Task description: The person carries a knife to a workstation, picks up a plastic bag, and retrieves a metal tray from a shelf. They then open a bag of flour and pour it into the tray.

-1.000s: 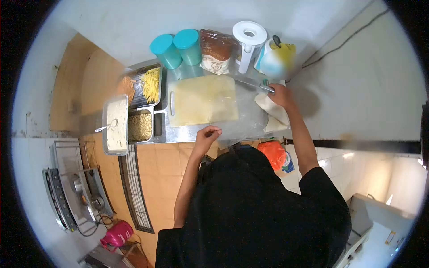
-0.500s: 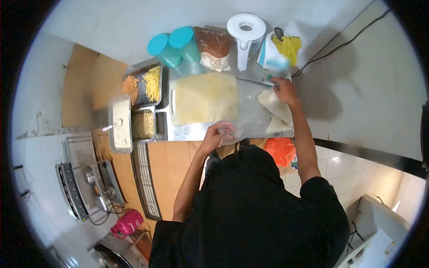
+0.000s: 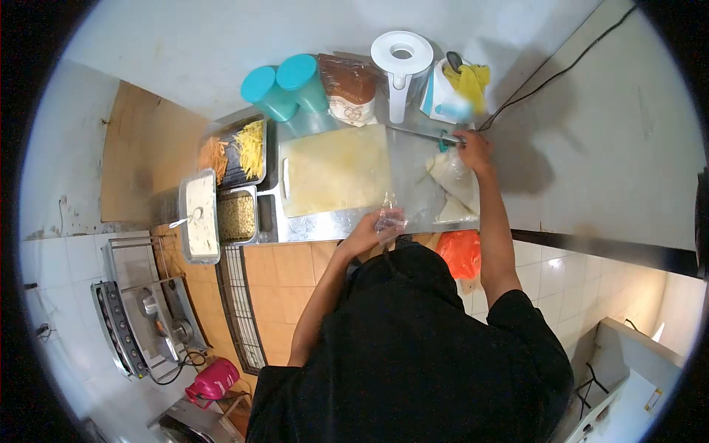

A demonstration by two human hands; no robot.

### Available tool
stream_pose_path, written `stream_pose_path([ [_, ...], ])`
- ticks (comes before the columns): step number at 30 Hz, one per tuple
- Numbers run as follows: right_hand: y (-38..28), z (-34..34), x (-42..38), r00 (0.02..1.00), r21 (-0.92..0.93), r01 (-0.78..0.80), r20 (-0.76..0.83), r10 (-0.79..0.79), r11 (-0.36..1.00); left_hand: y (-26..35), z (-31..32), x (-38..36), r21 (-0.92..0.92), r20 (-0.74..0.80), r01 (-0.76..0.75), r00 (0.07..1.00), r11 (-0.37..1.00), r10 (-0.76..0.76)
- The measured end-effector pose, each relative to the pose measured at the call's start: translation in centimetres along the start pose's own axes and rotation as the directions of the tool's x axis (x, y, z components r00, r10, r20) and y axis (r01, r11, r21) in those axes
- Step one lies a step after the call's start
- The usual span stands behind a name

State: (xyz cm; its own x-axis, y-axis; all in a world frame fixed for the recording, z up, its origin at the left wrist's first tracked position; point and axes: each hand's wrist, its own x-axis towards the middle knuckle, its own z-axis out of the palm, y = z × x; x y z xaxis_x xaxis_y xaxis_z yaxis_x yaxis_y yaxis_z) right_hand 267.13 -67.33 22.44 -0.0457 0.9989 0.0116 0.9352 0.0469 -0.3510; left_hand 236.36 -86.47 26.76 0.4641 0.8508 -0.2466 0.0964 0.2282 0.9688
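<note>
My left hand [image 3: 379, 226] is closed on a thin clear plastic sheet or bag [image 3: 390, 214] at the table's front edge, just right of the pale cutting board [image 3: 336, 171]. My right hand [image 3: 473, 148] reaches to the right end of the table, its fingers closed at the handle end of a long knife [image 3: 425, 134]. The blade points left towards the board. Below that hand lies a clear bag with pale wedge-shaped pieces [image 3: 454, 181]. A small green item [image 3: 444, 141] lies beside the knife.
Trays of shredded orange and yellow food [image 3: 249, 150], chopped bits [image 3: 238, 216] and a white mixture [image 3: 201, 221] stand at left. Teal-lidded containers [image 3: 298, 74], a brown bag [image 3: 348, 85], a white-lidded pitcher [image 3: 401, 66] and a yellow cloth [image 3: 470, 81] line the back.
The view has shifted slightly. My left hand has moved a little right with the plastic. My right hand stays at the knife's handle end.
</note>
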Motion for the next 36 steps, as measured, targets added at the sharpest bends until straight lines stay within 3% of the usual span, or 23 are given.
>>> stream_pose_path([
  [5, 0.4, 1.4, 1.3, 0.998, 0.041, -0.046, -0.051, 0.048, 0.998, 0.2, 0.2, -0.3, -0.041, 0.038, 0.045, 0.998, 0.998, -0.044],
  [8, -2.3, 0.3, 0.6, 0.991, 0.025, -0.128, 0.033, 0.127, 0.991, 0.5, 0.4, 0.1, 0.005, 0.069, 0.028, 0.997, 1.0, -0.028],
  [10, -2.9, 0.5, 0.2, 0.994, 0.043, -0.001, -0.113, 0.006, 0.999, 0.4, 0.6, 0.4, 0.07, 0.087, -0.004, 0.996, 0.998, -0.002],
  [14, -2.6, -0.2, -0.6, 0.966, 0.098, 0.055, -0.258, -0.028, 0.994, 0.6, 0.4, 1.0, 0.162, 0.076, -0.031, 0.997, 0.986, 0.019],
  [16, -2.7, -2.0, -2.7, 0.956, 0.226, 0.095, -0.293, -0.026, 0.97, -1.3, -0.2, 1.8, -0.138, 0.041, -0.001, 0.999, 0.99, 0.007],
  [19, -0.8, -1.8, -6.5, 0.947, 0.323, 0.09, -0.321, 0.02, 0.942, -2.1, -0.4, 2.8, -0.151, 0.026, 0.037, 0.999, 0.988, -0.033],
  [21, 1.2, 0.4, -9.1, 0.935, 0.377, 0.051, -0.343, 0.088, 0.925, -1.8, -0.5, 4.2, -0.088, 0.023, 0.057, 0.998, 0.994, -0.055],
  [23, 1.7, 0.9, -11.6, 0.917, 0.435, 0.016, -0.365, 0.16, 0.9, -2.4, -0.9, 6.2, 0.358, 0.151, -0.077, 0.988, 0.931, 0.024],
  [24, 1.6, 0.7, -12.9, 0.935, 0.481, -0.078, -0.268, 0.231, 0.873, -3.5, -1.2, 7.4, 0.359, 0.161, -0.08, 0.987, 0.93, 0.023],
  [25, 1.5, 0.5, -13.8, 0.94, 0.517, -0.174, -0.165, 0.298, 0.838, -4.6, -1.5, 8.7, 0.403, 0.298, -0.213, 0.95, 0.89, 0.092],
  [26, 1.9, 1.0, -14.3, 0.936, 0.516, -0.184, -0.167, 0.309, 0.837, -5.3, -1.5, 9.8, 0.422, 0.433, -0.346, 0.889, 0.838, 0.149],
  [27, 2.4, 1.9, -14.9, 0.942, 0.557, -0.163, -0.156, 0.296, 0.814, -4.6, -0.9, 10.5, 0.417, 0.446, -0.35, 0.883, 0.839, 0.146],
  [29, 2.8, 2.4, -16.2, 0.942, 0.597, -0.161, -0.144, 0.303, 0.786, -3.3, 0.9, 11.8, 0.169, 0.298, -0.093, 0.954, 0.981, 0.039],
  [30, 2.2, 2.0, -16.6, 0.932, 0.645, -0.211, -0.095, 0.351, 0.735, -2.7, 1.4, 12.4, -0.012, 0.407, 0.005, 0.913, 1.0, 0.0],
  [31, 1.6, 1.4, -16.8, 0.918, 0.688, -0.256, -0.047, 0.394, 0.679, -2.3, 2.2, 12.2, -0.011, 0.422, 0.012, 0.906, 1.0, -0.006],
  [32, 2.0, 1.9, -16.8, 0.909, 0.718, -0.26, -0.043, 0.414, 0.646, -2.1, 3.1, 12.0, -0.391, 0.302, 0.214, 0.949, 0.895, -0.095],
  [33, 2.2, 2.4, -17.0, 0.903, 0.719, -0.265, -0.048, 0.427, 0.643, -1.8, 3.8, 11.9, -0.719, 0.218, 0.316, 0.948, 0.619, -0.231],
  [36, 2.1, 2.5, -17.3, 0.912, 0.717, -0.231, -0.076, 0.403, 0.657, -3.8, 5.3, 12.3, -0.664, 0.275, 0.34, 0.939, 0.666, -0.206],
])
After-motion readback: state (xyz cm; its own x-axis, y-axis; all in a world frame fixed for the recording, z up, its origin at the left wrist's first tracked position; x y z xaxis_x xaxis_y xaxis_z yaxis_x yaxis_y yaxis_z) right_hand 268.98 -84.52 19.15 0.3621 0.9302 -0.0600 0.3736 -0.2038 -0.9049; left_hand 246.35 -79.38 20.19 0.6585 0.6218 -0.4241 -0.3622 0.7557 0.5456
